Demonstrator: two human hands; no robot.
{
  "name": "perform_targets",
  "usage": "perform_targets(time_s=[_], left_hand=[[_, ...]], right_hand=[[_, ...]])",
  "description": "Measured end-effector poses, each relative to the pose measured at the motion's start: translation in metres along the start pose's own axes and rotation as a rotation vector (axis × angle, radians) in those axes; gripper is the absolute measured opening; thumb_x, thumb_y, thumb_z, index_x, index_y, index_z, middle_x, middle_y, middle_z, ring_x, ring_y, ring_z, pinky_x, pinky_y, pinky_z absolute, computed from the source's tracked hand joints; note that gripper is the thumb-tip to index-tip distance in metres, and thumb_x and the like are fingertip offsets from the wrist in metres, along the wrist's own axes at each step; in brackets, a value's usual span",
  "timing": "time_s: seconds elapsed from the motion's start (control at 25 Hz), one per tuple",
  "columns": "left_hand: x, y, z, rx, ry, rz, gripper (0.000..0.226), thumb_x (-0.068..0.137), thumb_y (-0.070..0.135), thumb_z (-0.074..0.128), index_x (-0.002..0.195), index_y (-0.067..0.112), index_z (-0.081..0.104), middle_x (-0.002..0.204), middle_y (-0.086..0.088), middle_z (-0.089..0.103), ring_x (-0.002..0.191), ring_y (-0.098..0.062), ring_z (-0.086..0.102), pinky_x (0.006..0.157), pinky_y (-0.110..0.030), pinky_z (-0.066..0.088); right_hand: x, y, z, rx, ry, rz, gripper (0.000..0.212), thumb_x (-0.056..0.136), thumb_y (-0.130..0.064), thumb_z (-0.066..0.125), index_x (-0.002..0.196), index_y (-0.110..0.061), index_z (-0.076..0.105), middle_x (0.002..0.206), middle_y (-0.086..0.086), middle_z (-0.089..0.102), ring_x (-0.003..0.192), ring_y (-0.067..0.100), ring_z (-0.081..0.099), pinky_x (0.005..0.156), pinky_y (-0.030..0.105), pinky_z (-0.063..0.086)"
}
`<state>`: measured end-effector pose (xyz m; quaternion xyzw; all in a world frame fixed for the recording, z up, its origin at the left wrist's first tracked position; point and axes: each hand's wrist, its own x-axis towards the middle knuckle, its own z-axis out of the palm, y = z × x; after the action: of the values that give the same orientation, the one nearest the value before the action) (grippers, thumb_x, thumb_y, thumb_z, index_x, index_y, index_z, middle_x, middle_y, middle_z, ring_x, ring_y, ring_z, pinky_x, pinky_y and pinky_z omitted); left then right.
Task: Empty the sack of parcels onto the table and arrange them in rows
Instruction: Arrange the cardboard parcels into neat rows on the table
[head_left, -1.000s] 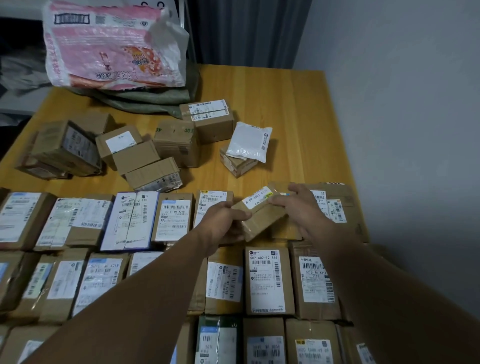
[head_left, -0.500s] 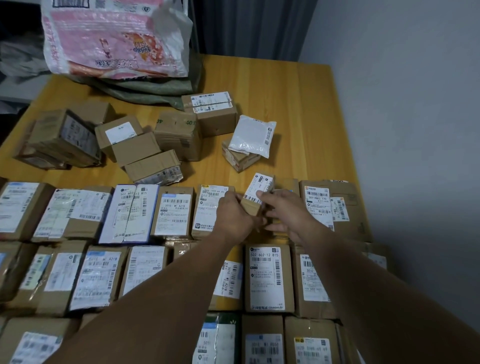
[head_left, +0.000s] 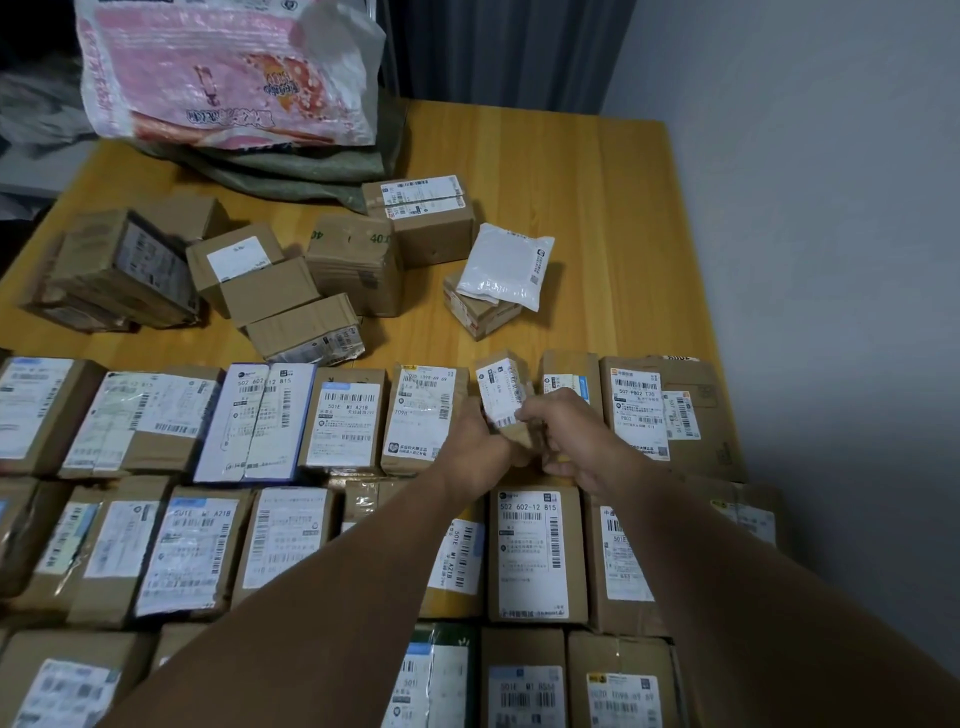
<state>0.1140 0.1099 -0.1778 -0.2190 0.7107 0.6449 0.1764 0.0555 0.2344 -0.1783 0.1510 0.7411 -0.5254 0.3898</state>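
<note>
while left hand (head_left: 480, 441) and right hand (head_left: 566, 436) grip small parcel (head_left: 501, 389) in far-row gap — boxes (head_left: 423, 410) just beside both sides

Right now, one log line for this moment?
step: arranging | left hand: gripping small brown cardboard parcel | right hand: pinching same parcel | unsorted brown boxes: loose pile
</note>
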Motion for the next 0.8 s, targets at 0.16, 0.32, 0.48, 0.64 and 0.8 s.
perform_targets(time_s=[0.16, 0.32, 0.48, 0.64, 0.8], left_hand=[[0.005, -0.002, -0.013, 0.038, 0.102, -0.074, 0.047, 0.081, 0.001, 0.070, 0.122, 0.013, 0.051, 0.108, -0.003, 0.069, 0.100, -0.023, 0.065, 0.087, -0.040, 0.056], [0.018, -0.014, -0.035, 0.259, 0.342, -0.100, 0.028, 0.093, 0.021, 0.060, 0.119, 0.009, 0.056, 0.105, -0.012, 0.067, 0.094, -0.028, 0.066, 0.073, -0.035, 0.056], [0.023, -0.027, -0.045, 0.381, 0.294, -0.167, 0.041, 0.093, 0.029, 0.060, 0.128, 0.008, 0.055, 0.124, -0.014, 0.058, 0.111, -0.032, 0.059, 0.092, -0.038, 0.052], [0.029, -0.033, -0.048, 0.382, 0.288, -0.160, 0.039, 0.092, 0.026, 0.058, 0.128, 0.010, 0.055, 0.126, -0.016, 0.056, 0.113, -0.034, 0.058, 0.098, -0.045, 0.051], [0.031, -0.035, -0.049, 0.368, 0.251, -0.211, 0.049, 0.084, 0.028, 0.064, 0.129, 0.013, 0.052, 0.126, -0.013, 0.054, 0.114, -0.032, 0.057, 0.097, -0.046, 0.052]], right_hand=[[0.004, 0.007, 0.007, -0.163, 0.215, -0.024, 0.064, 0.068, -0.044, 0.073, 0.118, -0.010, 0.053, 0.103, 0.006, 0.067, 0.098, 0.028, 0.066, 0.078, 0.039, 0.055], [0.007, 0.017, 0.029, -0.426, 0.319, -0.008, 0.084, 0.078, -0.051, 0.070, 0.138, -0.009, 0.029, 0.119, 0.011, 0.061, 0.107, 0.032, 0.060, 0.078, 0.036, 0.051], [0.014, 0.023, 0.041, -0.528, 0.379, -0.020, 0.087, 0.079, -0.053, 0.071, 0.140, -0.007, 0.029, 0.133, 0.019, 0.054, 0.126, 0.037, 0.049, 0.095, 0.042, 0.050], [0.016, 0.022, 0.047, -0.595, 0.417, -0.052, 0.085, 0.083, -0.051, 0.069, 0.143, -0.006, 0.029, 0.141, 0.021, 0.043, 0.133, 0.037, 0.040, 0.100, 0.040, 0.043], [0.014, 0.030, 0.046, -0.766, 0.380, -0.077, 0.068, 0.087, -0.048, 0.068, 0.135, -0.006, 0.043, 0.135, 0.021, 0.045, 0.128, 0.035, 0.042, 0.102, 0.038, 0.040]])
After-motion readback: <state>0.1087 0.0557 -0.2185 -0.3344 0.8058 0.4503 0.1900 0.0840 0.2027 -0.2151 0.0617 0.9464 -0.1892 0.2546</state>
